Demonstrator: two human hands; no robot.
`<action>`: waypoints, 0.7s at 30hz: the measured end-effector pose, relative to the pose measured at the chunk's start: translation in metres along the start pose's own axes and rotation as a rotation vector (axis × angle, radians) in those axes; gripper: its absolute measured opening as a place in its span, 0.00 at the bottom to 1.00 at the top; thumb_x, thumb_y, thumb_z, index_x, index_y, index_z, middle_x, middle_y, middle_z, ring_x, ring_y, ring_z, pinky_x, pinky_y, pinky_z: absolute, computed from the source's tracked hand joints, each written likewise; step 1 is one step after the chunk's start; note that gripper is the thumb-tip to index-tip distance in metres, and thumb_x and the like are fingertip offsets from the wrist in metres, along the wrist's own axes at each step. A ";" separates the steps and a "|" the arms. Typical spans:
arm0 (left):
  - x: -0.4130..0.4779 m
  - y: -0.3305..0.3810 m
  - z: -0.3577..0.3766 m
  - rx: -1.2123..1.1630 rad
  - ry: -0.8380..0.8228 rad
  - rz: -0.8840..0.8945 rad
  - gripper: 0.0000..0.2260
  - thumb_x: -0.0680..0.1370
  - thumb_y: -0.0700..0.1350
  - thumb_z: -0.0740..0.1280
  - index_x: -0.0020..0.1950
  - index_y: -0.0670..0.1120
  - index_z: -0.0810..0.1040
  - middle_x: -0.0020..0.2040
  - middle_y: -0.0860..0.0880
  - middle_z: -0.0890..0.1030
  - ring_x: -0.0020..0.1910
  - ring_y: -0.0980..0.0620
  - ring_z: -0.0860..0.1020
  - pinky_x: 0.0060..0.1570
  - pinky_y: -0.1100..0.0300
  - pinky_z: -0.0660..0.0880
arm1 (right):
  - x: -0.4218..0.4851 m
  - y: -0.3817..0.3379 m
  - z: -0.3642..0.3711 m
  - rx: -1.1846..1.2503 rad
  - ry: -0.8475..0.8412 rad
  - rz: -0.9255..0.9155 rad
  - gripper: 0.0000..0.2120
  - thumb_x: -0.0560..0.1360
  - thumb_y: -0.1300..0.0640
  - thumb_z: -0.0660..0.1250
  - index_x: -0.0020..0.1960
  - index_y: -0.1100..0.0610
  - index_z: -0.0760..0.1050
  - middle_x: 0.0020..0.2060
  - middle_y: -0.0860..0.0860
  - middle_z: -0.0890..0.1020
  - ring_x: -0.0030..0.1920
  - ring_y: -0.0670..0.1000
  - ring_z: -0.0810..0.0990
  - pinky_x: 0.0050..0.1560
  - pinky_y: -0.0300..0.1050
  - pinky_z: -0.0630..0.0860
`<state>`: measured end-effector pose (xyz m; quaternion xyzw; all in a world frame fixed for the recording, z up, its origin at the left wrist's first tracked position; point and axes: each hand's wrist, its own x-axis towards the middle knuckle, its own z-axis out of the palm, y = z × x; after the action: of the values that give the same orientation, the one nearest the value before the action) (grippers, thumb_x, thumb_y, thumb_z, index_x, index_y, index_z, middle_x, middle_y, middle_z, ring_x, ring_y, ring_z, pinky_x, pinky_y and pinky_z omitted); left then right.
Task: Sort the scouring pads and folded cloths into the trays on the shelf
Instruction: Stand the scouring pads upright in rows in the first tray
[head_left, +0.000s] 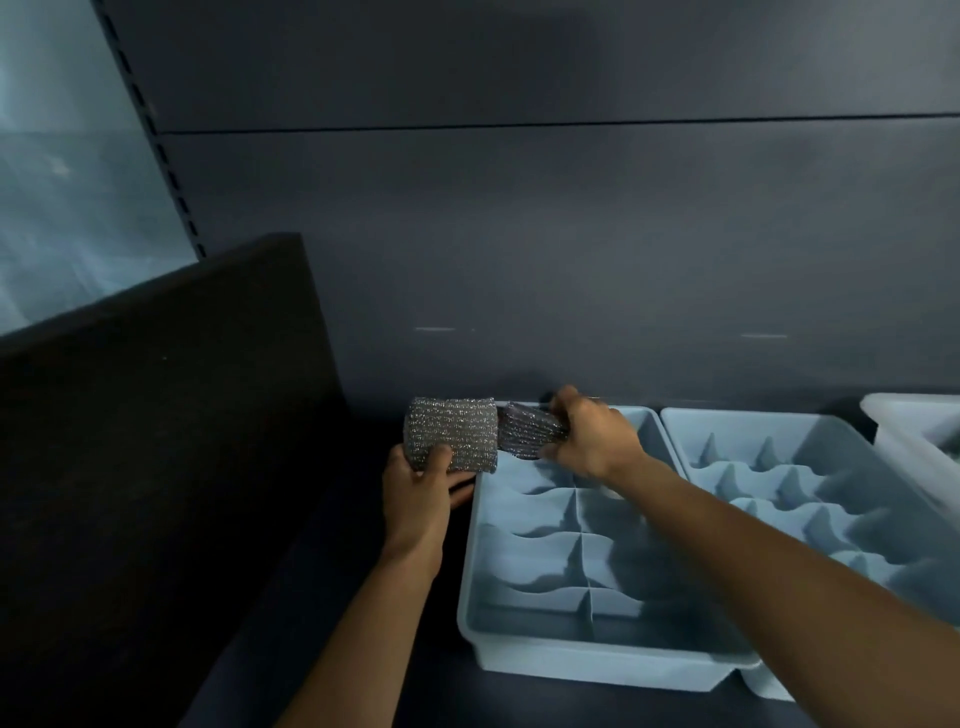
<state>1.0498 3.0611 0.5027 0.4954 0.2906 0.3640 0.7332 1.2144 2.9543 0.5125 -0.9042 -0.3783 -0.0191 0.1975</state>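
A bundle of silver scouring pads (451, 441) is held upright above the shelf (519, 701), just left of the far left corner of the near tray (597, 662). The left hand (421, 493) grips it from below, thumb across its front and fingers curled under it. Touching the bundle's right side is a darker single pad (527, 431), squeezed in the closed fingers of the right hand (592, 441) above the tray's far left corner. The right forearm crosses over the tray's divided compartments.

The near tray is pale blue, split by wavy dividers into two columns of compartments, and no pads or cloths show in the visible ones. A second tray (727, 413) of the same kind sits touching its right side, and the corner of a paler third tray (893, 410) shows at the right edge. A dark board (156, 441) leans at the left, and a grey back panel (571, 234) rises behind the shelf.
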 end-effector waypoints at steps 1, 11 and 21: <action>0.000 0.000 0.000 -0.008 0.002 -0.005 0.07 0.82 0.36 0.59 0.60 0.41 0.70 0.45 0.44 0.81 0.32 0.54 0.84 0.31 0.62 0.80 | -0.001 -0.002 -0.002 0.006 0.009 -0.021 0.22 0.70 0.47 0.72 0.60 0.52 0.69 0.52 0.51 0.80 0.53 0.56 0.78 0.52 0.48 0.72; 0.000 0.001 0.000 0.001 0.000 -0.030 0.08 0.82 0.36 0.59 0.61 0.40 0.70 0.48 0.42 0.81 0.33 0.53 0.84 0.31 0.61 0.80 | 0.003 -0.015 0.010 -0.222 0.011 -0.082 0.08 0.77 0.52 0.65 0.52 0.51 0.80 0.48 0.54 0.83 0.51 0.59 0.80 0.48 0.46 0.73; 0.003 -0.002 -0.010 0.025 -0.004 -0.062 0.10 0.82 0.38 0.60 0.63 0.40 0.70 0.53 0.40 0.82 0.37 0.49 0.85 0.35 0.58 0.82 | -0.002 0.013 0.006 0.375 -0.021 -0.021 0.17 0.69 0.69 0.71 0.55 0.56 0.77 0.40 0.48 0.79 0.41 0.49 0.78 0.48 0.39 0.76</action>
<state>1.0438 3.0682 0.4976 0.4960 0.3089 0.3364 0.7386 1.2215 2.9465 0.5021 -0.8478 -0.3867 0.0592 0.3581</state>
